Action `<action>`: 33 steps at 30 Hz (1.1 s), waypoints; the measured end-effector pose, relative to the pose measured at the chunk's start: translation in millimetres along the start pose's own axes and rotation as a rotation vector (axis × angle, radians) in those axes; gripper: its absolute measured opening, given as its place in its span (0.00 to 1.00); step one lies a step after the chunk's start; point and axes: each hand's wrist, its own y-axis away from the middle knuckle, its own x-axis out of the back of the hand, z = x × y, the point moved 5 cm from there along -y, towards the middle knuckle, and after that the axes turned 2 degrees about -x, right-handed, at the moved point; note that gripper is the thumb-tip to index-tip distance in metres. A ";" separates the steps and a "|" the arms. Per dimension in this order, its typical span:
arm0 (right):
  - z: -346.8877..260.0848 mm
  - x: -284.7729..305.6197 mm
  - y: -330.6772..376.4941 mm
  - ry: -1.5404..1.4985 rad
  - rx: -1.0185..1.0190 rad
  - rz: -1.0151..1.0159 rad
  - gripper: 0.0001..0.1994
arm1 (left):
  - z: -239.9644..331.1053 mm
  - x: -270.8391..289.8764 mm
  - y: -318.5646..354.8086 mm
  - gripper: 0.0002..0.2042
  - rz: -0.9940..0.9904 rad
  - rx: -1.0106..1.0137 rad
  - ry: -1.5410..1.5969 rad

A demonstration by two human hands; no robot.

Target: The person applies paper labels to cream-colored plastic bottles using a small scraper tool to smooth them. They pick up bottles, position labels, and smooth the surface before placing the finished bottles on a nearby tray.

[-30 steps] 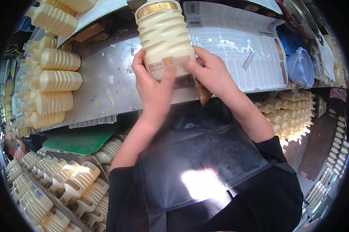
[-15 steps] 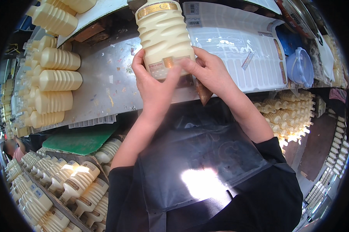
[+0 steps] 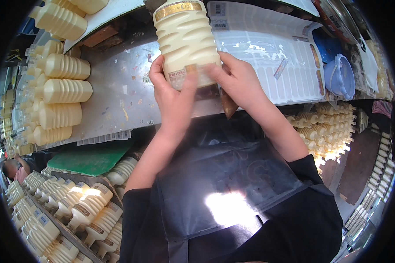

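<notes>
A cream-coloured bottle (image 3: 186, 41) with wavy ridges and a gold band near its top is held between my two hands over the metal bench. My left hand (image 3: 173, 96) wraps its lower left side, thumb on the label (image 3: 178, 74) near the base. Around the lower right side curls my right hand (image 3: 245, 85), its thumb laid across the label's right part and slightly blurred. Under my right hand shows a brown pointed piece (image 3: 229, 105); what it belongs to is hidden.
Cream bottles (image 3: 68, 91) lie stacked along the bench's left side. Label sheets (image 3: 267, 52) cover the right, beside a lilac bucket (image 3: 339, 76). A green board (image 3: 90, 157) and boxed bottles (image 3: 81, 204) are at lower left; more bottles (image 3: 324, 131) stand right. A person (image 3: 20, 168) is far left.
My left thumb has shifted slightly left and down, and my right thumb has moved slightly right across the label. The bottle stays in nearly the same place.
</notes>
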 end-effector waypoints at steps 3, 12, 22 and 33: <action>-1.5 -0.6 -1.6 0.096 -0.004 0.028 0.30 | -0.5 -0.1 0.3 0.39 -0.008 -0.038 -0.050; 3.8 -4.1 4.4 -0.042 -0.023 0.015 0.32 | 1.6 0.9 -1.4 0.41 -0.016 -0.071 -0.081; 9.2 -7.2 3.4 -0.044 0.062 0.002 0.33 | 4.0 -0.2 -0.6 0.41 -0.023 -0.026 -0.101; 7.0 -2.4 1.3 -0.124 0.015 -0.021 0.32 | -11.1 7.7 -4.7 0.32 -0.048 -0.052 0.010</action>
